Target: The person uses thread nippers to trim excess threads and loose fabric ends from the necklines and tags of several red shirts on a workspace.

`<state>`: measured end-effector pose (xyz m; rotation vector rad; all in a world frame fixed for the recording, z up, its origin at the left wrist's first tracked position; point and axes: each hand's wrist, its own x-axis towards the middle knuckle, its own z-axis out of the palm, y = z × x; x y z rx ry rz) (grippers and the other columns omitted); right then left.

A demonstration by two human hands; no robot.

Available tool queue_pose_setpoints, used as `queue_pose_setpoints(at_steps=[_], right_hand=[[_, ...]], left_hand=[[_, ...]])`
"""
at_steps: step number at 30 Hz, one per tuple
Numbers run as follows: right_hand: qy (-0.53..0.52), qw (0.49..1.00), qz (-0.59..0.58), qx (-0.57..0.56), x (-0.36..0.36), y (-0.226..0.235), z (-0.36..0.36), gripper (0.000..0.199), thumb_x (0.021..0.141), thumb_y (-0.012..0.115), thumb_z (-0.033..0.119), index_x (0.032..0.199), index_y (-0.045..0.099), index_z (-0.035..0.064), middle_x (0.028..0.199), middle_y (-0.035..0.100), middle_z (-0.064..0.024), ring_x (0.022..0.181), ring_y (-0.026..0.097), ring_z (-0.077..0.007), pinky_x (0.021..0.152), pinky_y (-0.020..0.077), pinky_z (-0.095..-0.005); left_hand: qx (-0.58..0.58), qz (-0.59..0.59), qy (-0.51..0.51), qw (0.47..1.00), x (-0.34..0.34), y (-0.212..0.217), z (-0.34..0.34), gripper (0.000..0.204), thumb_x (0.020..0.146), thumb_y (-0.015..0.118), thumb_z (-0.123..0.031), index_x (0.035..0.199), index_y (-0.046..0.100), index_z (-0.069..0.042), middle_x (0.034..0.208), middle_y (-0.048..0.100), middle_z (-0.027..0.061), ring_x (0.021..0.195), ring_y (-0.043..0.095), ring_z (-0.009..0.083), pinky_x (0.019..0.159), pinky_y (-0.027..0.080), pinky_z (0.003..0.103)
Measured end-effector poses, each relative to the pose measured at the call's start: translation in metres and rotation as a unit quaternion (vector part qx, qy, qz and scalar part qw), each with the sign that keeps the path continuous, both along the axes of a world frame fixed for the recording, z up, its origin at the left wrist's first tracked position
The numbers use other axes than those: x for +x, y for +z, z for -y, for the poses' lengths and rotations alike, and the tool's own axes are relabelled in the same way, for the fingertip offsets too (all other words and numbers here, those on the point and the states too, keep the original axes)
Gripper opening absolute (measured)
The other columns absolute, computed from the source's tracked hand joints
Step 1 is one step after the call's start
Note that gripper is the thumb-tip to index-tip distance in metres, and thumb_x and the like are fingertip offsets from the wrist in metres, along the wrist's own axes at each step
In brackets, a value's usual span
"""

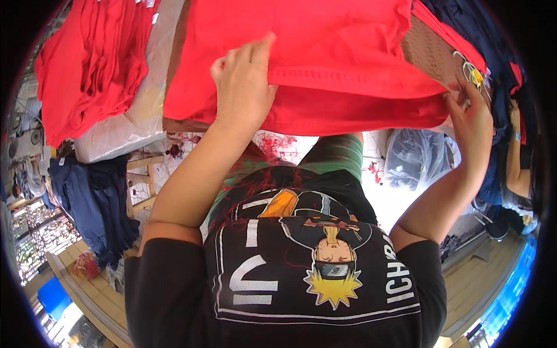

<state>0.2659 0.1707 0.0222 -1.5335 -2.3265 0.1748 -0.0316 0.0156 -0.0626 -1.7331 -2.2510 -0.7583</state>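
Observation:
A red garment (342, 35) is spread over the work surface in front of me, its stitched hem toward my body. The hem's upper layer is lifted at the right, so a gap shows above the lower layer. My left hand (246, 84) lies on the garment left of the middle, fingers stretched forward and thumb near the hem. At the right end of the hem, my right hand (471, 115) pinches the corner of the cloth between thumb and fingers. Just beyond it are a small yellow object (477, 77) and thin pale loops; what they belong to is unclear.
More red garments (96, 69) are piled at the left on a plastic-wrapped surface (125, 133). Dark blue cloth (96, 203) hangs below them. A clear plastic bag (418, 156) and red thread scraps lie under the table. Another person's arm (516, 153) shows at the far right.

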Motion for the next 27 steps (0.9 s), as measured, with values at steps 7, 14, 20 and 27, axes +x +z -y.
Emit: queue_pose_setpoints(at_steps=[7, 14, 20, 27], right_hand=[[0.207, 0.970, -0.123, -0.023, -0.124, -0.048, 0.080, 0.036, 0.076, 0.077, 0.023, 0.108, 0.066, 0.0126, 0.081, 0.069, -0.0133, 0.076, 0.070, -0.0275, 0.066, 0.0543, -0.0349], [0.073, 0.907, -0.394, 0.131, -0.055, -0.030, 0.001, 0.020, 0.088, 0.060, -0.002, 0.104, 0.070, 0.0029, 0.083, 0.064, 0.0053, 0.072, 0.054, -0.0023, 0.064, 0.0457, -0.0186], [-0.043, 0.997, 0.059, 0.036, 0.017, -0.095, -0.050, 0.032, 0.087, 0.063, 0.038, 0.109, 0.069, 0.0155, 0.096, 0.068, -0.0202, 0.093, 0.065, -0.0385, 0.077, 0.0506, -0.0437], [0.098, 0.979, -0.178, 0.023, -0.075, -0.053, -0.010, 0.040, 0.086, 0.066, 0.039, 0.111, 0.064, 0.0078, 0.094, 0.069, -0.0139, 0.088, 0.067, -0.0337, 0.077, 0.0509, -0.0402]], left_hand=[[0.146, 0.085, -0.095, 0.981, 0.016, 0.019, 0.005, 0.047, 0.064, 0.065, 0.000, 0.107, 0.066, -0.016, 0.103, 0.063, 0.0047, 0.099, 0.059, 0.0257, 0.088, 0.042, 0.037], [0.111, 0.009, 0.007, 0.994, -0.049, -0.022, 0.064, 0.042, 0.068, 0.062, 0.000, 0.107, 0.062, -0.017, 0.106, 0.059, 0.0035, 0.102, 0.054, 0.0239, 0.089, 0.038, 0.040], [-0.018, 0.028, -0.129, 0.991, -0.051, -0.017, 0.093, 0.019, 0.074, 0.059, 0.004, 0.086, 0.066, -0.009, 0.093, 0.063, 0.0062, 0.092, 0.059, 0.0254, 0.083, 0.044, 0.037], [0.083, 0.177, -0.138, 0.971, -0.045, 0.019, 0.042, 0.016, 0.083, 0.066, -0.009, 0.098, 0.069, -0.006, 0.100, 0.065, 0.0090, 0.092, 0.064, 0.0257, 0.082, 0.049, 0.035]])
